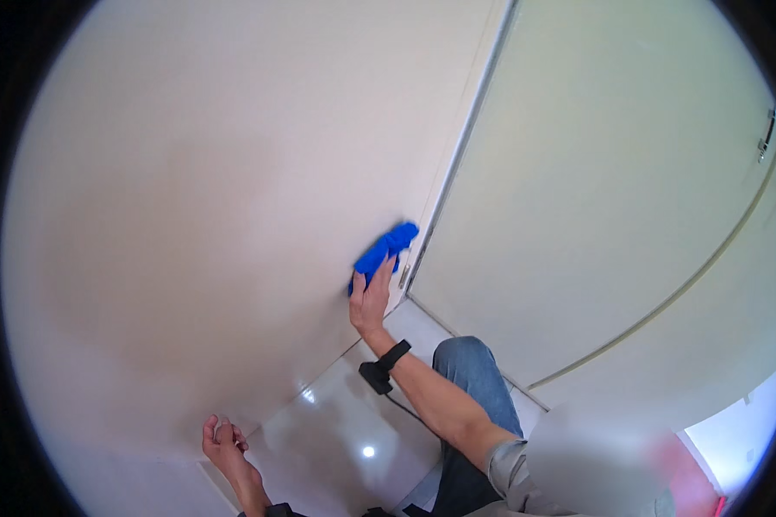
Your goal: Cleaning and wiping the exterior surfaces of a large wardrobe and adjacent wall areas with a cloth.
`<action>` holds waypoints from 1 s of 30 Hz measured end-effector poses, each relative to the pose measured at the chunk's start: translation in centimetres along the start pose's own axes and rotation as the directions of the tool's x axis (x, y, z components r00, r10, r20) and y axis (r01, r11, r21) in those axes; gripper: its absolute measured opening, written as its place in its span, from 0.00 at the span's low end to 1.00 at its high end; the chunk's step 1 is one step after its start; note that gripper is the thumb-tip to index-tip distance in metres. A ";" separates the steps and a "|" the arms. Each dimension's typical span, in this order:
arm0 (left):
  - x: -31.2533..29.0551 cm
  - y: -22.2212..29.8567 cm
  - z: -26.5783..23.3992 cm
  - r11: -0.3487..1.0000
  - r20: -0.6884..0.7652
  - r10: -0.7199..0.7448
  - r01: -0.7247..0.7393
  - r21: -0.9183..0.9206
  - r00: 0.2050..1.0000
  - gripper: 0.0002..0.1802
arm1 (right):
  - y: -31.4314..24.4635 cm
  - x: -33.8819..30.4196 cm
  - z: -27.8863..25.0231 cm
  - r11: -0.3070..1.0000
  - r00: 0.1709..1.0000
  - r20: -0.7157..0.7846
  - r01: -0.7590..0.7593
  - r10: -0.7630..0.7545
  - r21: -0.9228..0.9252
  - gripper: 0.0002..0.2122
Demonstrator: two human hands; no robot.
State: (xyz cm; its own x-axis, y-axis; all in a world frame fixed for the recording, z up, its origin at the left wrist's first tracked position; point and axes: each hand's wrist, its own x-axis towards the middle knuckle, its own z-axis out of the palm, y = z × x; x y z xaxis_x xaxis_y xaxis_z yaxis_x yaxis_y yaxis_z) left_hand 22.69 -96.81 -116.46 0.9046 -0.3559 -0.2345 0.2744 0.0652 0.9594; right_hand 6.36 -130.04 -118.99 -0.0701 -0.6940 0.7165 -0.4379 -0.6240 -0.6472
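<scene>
Blue cloth [386, 250], bunched into a long wad, pressed flat against the pale wall [198, 189], low down and just beside the corner where a metal-edged door frame [461, 146] meets it. Pinned there under the right hand [371, 297]: palm toward the wall, fingers [379, 276] spread over the lower end of the cloth and grasping it, the upper end sticking out past the fingertips toward the frame. Black strap with a small box and a trailing cable [386, 366] around that wrist. Forearm bare, grey sleeve at the elbow, a knee in blue jeans [474, 366] beneath it, so apparently crouched or kneeling on the glossy tiled floor [345, 431].

Left hand [222, 439] lower and well apart, loosely curled, holding nothing, resting at the foot of the wall, seemingly as a brace.

Judged from this: wiping of the wall in hand, somewhere mid-stroke near the corner. Next move likely to call for steady pressure through the palm while sliding the cloth along the wall or up the strip beside the frame, without letting the loose end snag on the metal edge. Frosted pale-green door panel [612, 189] to the right untouched at this moment, with hinges or handles near the far rim too small to make out.
</scene>
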 end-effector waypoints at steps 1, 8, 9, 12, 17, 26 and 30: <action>0.2 0.6 1.0 1.000 0.017 -0.023 0.023 0.019 1.000 0.17 | 1.2 -0.2 0.8 0.980 0.982 -0.018 -0.188 0.190 0.068 0.33; 4.2 -3.6 3.2 0.983 0.095 -0.107 0.091 0.156 0.990 0.18 | 4.2 -11.5 6.4 0.512 0.447 0.323 -0.845 0.834 -0.151 0.30; 4.8 -4.0 5.2 0.982 0.147 -0.118 0.094 0.163 0.982 0.18 | 5.1 -11.9 6.3 0.486 0.420 0.312 -0.857 0.852 -0.173 0.28; 5.4 -4.9 9.2 0.968 0.194 -0.169 0.125 0.218 0.966 0.20 | 7.8 -14.1 4.3 0.152 0.162 0.604 -0.986 0.780 0.068 0.25; 7.5 -8.0 10.3 0.972 0.304 -0.205 0.158 0.171 0.930 0.20 | 3.6 -8.6 -3.1 -0.594 -0.116 0.993 -0.800 0.016 -0.084 0.26; 3.4 -10.0 10.6 0.964 0.532 -0.239 0.135 0.227 0.812 0.20 | 1.2 -4.3 -9.7 -0.636 0.360 0.925 -0.744 -0.125 0.204 0.32; -2.0 -7.2 11.5 0.897 0.732 -0.258 0.439 -0.061 0.630 0.31 | -0.5 -3.2 -11.6 -0.397 0.369 0.917 -0.872 -0.153 0.285 0.31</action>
State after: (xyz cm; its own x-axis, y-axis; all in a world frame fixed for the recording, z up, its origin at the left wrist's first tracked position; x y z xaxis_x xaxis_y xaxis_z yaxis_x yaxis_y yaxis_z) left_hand 15.21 -107.26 -121.11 0.2602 -0.9239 -0.2806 0.6628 -0.0404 0.7477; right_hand -3.64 -123.35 -117.97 0.8627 -0.4900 0.1250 0.4905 0.7509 -0.4423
